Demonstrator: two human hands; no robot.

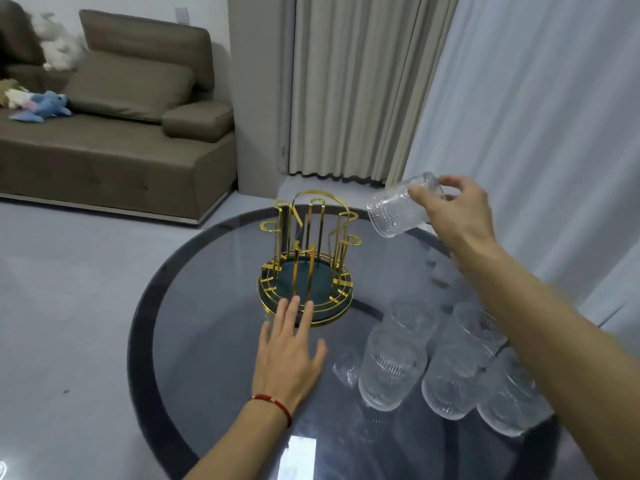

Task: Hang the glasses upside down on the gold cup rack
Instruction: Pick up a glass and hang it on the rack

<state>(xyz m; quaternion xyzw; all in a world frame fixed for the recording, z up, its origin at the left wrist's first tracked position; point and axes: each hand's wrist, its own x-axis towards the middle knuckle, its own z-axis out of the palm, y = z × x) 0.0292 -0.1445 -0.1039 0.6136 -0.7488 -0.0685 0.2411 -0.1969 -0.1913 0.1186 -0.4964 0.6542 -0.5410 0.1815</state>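
My left hand [291, 355], fingers spread, flat before the rack [306, 258]; right hand [457, 216] holds one glass [394, 213] tilted beside it. Rack empty; other glasses [450, 362] wait.

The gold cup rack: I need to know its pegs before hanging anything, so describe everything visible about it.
The gold wire cup rack stands upright on the round dark glass table. Looped metal pegs rise around a taller arched centre from a ringed base holding a dark green dish. No glass hangs on it. The left hand's fingertips reach its near rim.
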